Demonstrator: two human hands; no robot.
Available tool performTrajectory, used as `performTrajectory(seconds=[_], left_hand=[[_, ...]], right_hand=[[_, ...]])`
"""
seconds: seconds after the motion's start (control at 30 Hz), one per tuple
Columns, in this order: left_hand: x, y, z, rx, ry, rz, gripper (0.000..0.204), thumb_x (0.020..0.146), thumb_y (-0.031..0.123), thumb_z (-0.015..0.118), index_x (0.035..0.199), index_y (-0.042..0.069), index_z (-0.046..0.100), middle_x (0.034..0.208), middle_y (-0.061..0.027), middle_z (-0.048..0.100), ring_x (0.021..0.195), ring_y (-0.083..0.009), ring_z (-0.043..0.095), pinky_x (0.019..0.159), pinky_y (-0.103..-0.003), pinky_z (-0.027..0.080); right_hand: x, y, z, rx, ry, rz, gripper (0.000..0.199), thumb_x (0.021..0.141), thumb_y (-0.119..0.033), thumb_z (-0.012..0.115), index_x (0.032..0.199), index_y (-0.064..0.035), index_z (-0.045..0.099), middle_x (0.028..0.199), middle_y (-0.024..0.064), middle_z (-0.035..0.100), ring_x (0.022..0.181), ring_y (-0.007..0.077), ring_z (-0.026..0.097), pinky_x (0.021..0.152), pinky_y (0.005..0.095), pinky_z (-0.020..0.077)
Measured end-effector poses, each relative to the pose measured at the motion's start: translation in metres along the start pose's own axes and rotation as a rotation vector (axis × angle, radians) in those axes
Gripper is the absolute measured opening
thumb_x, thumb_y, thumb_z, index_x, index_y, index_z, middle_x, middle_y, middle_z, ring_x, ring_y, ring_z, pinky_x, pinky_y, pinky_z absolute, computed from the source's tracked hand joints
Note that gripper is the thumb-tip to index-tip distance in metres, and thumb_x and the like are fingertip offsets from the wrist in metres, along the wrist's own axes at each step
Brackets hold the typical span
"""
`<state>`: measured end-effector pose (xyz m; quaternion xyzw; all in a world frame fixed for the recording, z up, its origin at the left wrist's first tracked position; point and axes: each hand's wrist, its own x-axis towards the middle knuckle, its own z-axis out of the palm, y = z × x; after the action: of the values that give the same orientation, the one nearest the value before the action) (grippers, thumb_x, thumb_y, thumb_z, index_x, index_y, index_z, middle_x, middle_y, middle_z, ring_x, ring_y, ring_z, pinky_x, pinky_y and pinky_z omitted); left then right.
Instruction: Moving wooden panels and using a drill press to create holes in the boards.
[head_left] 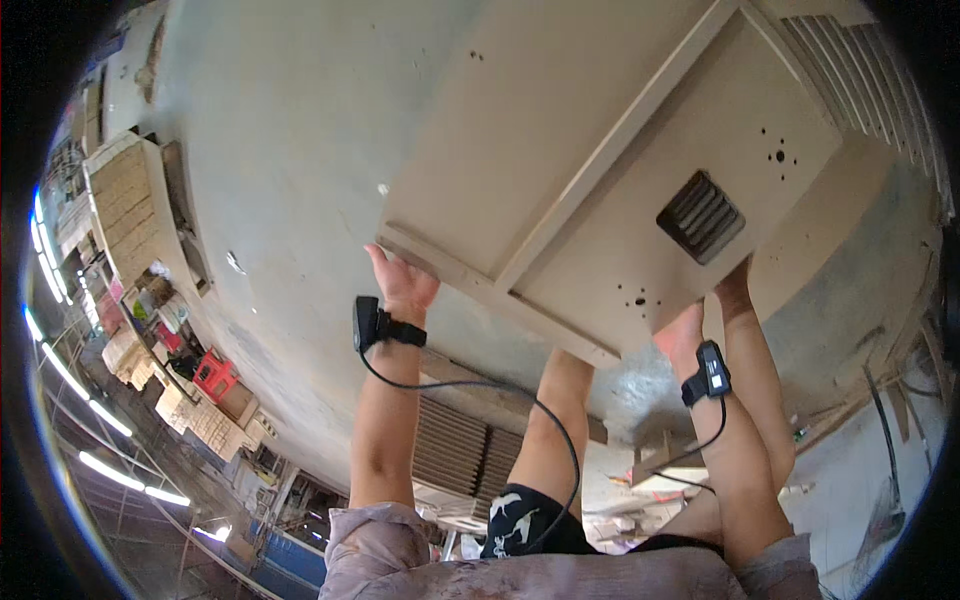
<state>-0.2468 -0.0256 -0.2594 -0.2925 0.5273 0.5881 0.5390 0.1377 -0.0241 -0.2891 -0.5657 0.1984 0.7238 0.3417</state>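
In the head view, the left hand is open, palm up against the near left edge of a large beige panel, fingers spread along its raised rim. The right hand is under the panel's near right corner; only the wrist and heel of the palm show, so I cannot tell whether its fingers are curled round the edge or flat beneath it. Each wrist wears a small black sensor on a strap, the left one trailing a thin black cable back toward the body.

The panel is held tilted in front of the person, above a grey concrete floor. A dividing rail runs across its face, a small slatted vent is set in its right half, and a longer row of slats sits along its far right side.

Judging by this, the panel is already up off the floor and carried by both hands, not yet set down anywhere. Beneath it lie the person's bare knees and a brown slatted piece on the floor. Stacked boxes and a red crate stand well apart at the left.
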Motion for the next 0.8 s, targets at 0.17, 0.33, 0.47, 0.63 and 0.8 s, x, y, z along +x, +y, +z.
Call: performTrajectory(seconds=[0.17, 0.33, 0.47, 0.63, 0.8], left_hand=[[-0.015, -0.025, -0.051, 0.008, -0.088, -0.069, 0.091, 0.075, 0.073, 0.016, 0.131, 0.001, 0.026, 0.137, -0.0109, 0.027, 0.126, -0.0297, 0.024, 0.104, -0.042, 0.016], [-0.034, -0.130, -0.040, -0.058, 0.020, -0.149, 0.085, 0.078, 0.069, 0.022, 0.130, 0.003, 0.028, 0.134, -0.0127, 0.032, 0.124, -0.0303, 0.028, 0.103, -0.043, 0.021], [-0.050, -0.128, -0.033, -0.213, -0.020, -0.246, 0.082, 0.080, 0.066, 0.025, 0.130, 0.001, 0.028, 0.133, -0.0132, 0.033, 0.122, -0.0298, 0.031, 0.102, -0.040, 0.025], [-0.039, -0.131, -0.064, -0.304, -0.066, -0.222, 0.084, 0.079, 0.068, 0.022, 0.130, 0.001, 0.028, 0.133, -0.0126, 0.034, 0.123, -0.0285, 0.030, 0.102, -0.040, 0.023], [-0.054, -0.156, -0.073, -0.230, 0.056, -0.161, 0.089, 0.076, 0.072, 0.015, 0.137, 0.008, 0.008, 0.143, -0.0104, 0.010, 0.132, -0.0245, 0.008, 0.105, -0.042, 0.007]], right_hand=[[-0.013, 0.007, 0.005, 0.059, 0.049, 0.004, 0.058, 0.084, -0.057, 0.030, 0.122, -0.0146, 0.042, 0.124, 0.0012, 0.043, 0.115, 0.0204, 0.038, 0.097, 0.0352, 0.0295], [-0.013, 0.015, -0.002, 0.101, 0.097, -0.010, 0.060, 0.083, -0.059, 0.031, 0.123, -0.0158, 0.040, 0.125, 0.0006, 0.041, 0.114, 0.0199, 0.038, 0.097, 0.0356, 0.0297], [-0.010, 0.013, 0.000, 0.003, -0.001, -0.027, 0.060, 0.083, -0.059, 0.032, 0.123, -0.0152, 0.040, 0.125, 0.0008, 0.042, 0.115, 0.0214, 0.037, 0.096, 0.0393, 0.0297], [-0.019, 0.003, 0.001, -0.077, 0.085, -0.074, 0.068, 0.081, -0.063, 0.028, 0.126, -0.0139, 0.038, 0.128, 0.0034, 0.039, 0.117, 0.0242, 0.034, 0.100, 0.0413, 0.0251], [-0.032, -0.027, -0.005, -0.324, 0.285, -0.141, 0.076, 0.082, -0.064, 0.024, 0.133, -0.0082, 0.023, 0.139, 0.0078, 0.022, 0.126, 0.0230, 0.021, 0.105, 0.0365, 0.0122]])
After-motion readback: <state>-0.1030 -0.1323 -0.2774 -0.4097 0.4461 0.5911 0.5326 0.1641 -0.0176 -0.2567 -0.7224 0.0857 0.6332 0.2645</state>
